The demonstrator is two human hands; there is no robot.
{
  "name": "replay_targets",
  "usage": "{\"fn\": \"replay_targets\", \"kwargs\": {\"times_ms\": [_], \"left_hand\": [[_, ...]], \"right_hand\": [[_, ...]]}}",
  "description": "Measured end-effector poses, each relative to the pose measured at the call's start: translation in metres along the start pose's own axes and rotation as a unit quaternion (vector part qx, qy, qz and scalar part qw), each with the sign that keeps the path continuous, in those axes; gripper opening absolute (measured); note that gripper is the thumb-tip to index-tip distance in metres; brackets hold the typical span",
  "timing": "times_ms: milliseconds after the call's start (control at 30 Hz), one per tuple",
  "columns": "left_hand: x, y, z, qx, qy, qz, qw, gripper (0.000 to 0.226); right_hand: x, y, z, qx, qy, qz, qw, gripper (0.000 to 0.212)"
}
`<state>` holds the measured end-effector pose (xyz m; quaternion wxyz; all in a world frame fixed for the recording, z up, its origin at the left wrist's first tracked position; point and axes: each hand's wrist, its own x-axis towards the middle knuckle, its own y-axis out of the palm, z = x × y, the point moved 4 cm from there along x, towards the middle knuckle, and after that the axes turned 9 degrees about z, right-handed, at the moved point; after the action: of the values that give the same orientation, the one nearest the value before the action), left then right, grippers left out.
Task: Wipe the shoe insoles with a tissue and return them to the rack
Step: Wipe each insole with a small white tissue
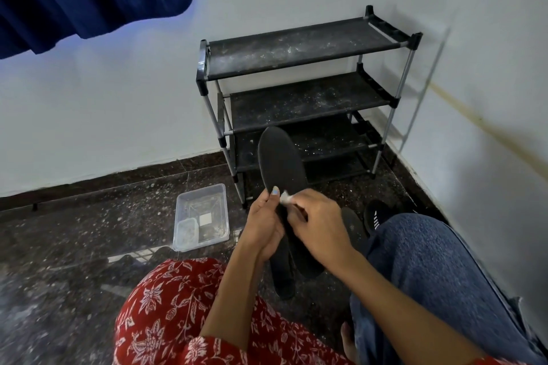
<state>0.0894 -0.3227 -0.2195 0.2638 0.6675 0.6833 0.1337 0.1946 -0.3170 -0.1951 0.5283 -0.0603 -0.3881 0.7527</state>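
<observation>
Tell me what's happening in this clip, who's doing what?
A seated person is cleaning a dark grey foam insole. The left hand holds it upright by its lower part, while the right hand presses a small white tissue against its surface. More dark insoles lie on the speckled dark stone floor below the hands. The black four-tier shoe rack by the wall is dusty and holds nothing visible. A clear plastic tray sits on the floor nearby.

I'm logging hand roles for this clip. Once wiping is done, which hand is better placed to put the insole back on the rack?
Probably the left hand: it already holds the insole, toe pointing toward the rack. The right hand is busy pinching the tissue.
</observation>
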Motion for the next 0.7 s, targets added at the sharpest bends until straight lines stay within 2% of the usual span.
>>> {"fn": "replay_targets", "kwargs": {"times_ms": [67,233,367,500,633,700], "left_hand": [[0.001,-0.005,-0.002,-0.002,0.009,-0.019,1.000,0.026],[0.001,-0.007,-0.003,-0.002,0.006,-0.027,1.000,0.030],[0.001,-0.005,-0.003,0.007,0.000,-0.023,1.000,0.026],[-0.001,-0.002,0.003,0.036,-0.018,-0.034,0.999,0.025],[0.002,-0.008,0.001,0.022,-0.013,-0.086,0.996,0.026],[0.002,-0.009,-0.001,0.012,-0.013,-0.088,0.996,0.026]], "right_hand": [[-0.001,0.002,0.004,-0.024,-0.018,0.028,0.999,0.020],[0.005,-0.016,-0.017,-0.030,0.066,-0.062,0.995,0.020],[-0.003,-0.003,-0.003,-0.015,0.030,-0.028,0.999,0.019],[-0.001,-0.003,-0.007,-0.007,0.042,-0.040,0.998,0.017],[-0.011,0.010,0.015,-0.008,-0.021,0.037,0.999,0.018],[-0.010,0.011,0.018,-0.012,-0.035,0.055,0.998,0.018]]}}
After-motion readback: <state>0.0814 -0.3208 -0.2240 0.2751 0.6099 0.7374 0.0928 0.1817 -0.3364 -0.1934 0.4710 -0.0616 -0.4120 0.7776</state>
